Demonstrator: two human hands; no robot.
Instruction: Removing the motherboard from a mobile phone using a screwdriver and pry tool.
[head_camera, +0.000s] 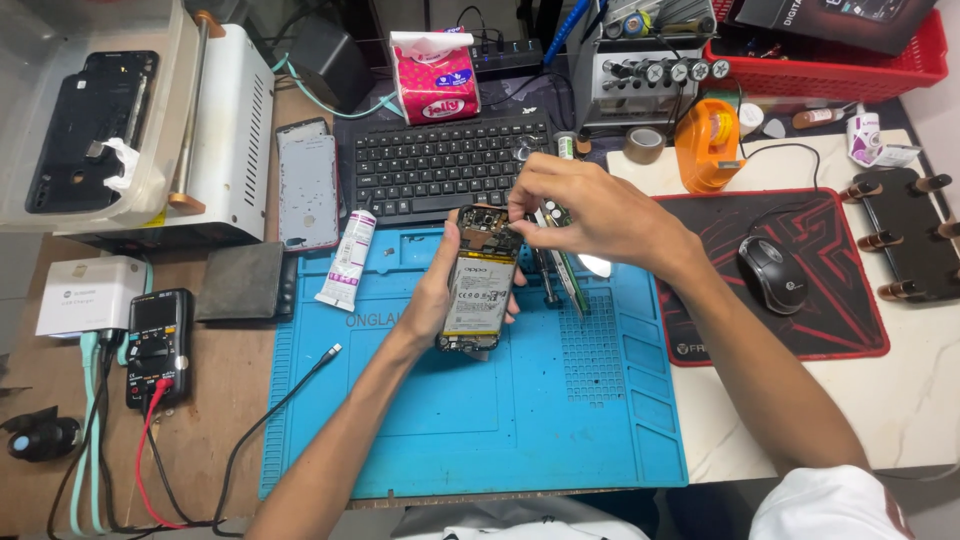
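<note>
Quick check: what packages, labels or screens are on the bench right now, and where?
Red-and-pink soft tissue pack: back centre, behind keyboard.
White squeeze tube: blue mat's upper-left corner, purple label.
Black multimeter: left of mat, dark screen.
White rectangular box: far left, small round mark.
Opened phone: left hand, pale battery label; right hand at top.

Your forearms are bare all the way down, no watch, no bands; left hand (437, 290) and right hand (580, 212) go gloveless, no rings that I can make out; only clothing showing is a white short sleeve (825, 503) on your right arm, with more white fabric bunched at the bottom edge.
</note>
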